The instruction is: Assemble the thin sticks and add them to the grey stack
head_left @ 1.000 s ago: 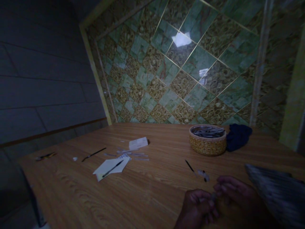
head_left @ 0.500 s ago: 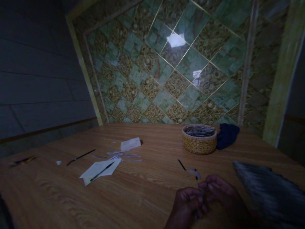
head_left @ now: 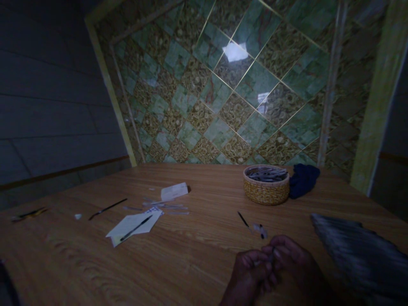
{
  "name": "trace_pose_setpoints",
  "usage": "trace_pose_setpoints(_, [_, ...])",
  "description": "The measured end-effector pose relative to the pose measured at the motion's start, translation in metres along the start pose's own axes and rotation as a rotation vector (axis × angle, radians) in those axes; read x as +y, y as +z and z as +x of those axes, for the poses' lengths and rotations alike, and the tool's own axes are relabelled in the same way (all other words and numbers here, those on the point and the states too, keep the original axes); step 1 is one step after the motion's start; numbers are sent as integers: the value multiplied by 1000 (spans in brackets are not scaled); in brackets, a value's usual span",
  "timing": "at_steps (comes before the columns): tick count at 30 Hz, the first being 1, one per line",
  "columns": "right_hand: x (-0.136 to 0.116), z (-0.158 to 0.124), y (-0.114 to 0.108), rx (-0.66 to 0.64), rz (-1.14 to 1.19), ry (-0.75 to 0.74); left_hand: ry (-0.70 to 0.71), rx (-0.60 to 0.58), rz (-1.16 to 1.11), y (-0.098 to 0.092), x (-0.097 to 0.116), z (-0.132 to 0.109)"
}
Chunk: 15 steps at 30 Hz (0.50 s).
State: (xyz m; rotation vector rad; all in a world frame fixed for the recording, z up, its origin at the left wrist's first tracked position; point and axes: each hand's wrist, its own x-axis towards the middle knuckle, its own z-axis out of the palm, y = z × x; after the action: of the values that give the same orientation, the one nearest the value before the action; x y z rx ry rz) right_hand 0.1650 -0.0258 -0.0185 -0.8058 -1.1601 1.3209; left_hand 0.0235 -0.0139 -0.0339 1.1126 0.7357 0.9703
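Low on the right of the view, my left hand (head_left: 251, 272) and my right hand (head_left: 295, 259) meet over the table, both with fingers pinched together. A small greyish piece, dark at one end, shows between the fingertips; it is too dim and small to name. Just beyond them lie a thin black-tipped rod like a pen refill (head_left: 243, 219) and a few small clear and black pieces (head_left: 260, 230).
A wicker basket (head_left: 266, 193) full of pens stands behind, touching a dark blue cloth (head_left: 304, 180). At right lies a row of dark, thin sticks (head_left: 360, 250). Leftward are paper (head_left: 137, 223) with a pen (head_left: 136, 228), clear strips (head_left: 175, 207) and a white box (head_left: 174, 191).
My right hand has shifted slightly down and left, bringing its fingertips closer to those of my left hand. The things on the table have stayed put.
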Motion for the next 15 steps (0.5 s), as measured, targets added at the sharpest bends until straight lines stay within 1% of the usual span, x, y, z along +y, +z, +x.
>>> trace_pose_setpoints(4, [0,-1,-1,23,-88,-22,7,9,-9,3,4,-2])
trace_pose_setpoints(11, [10,0,-13,23,-103,-9,21,-30,1,11,15,-7])
trace_pose_setpoints(15, [10,2,-20,-12,-140,6,21,-23,3,12,16,-8])
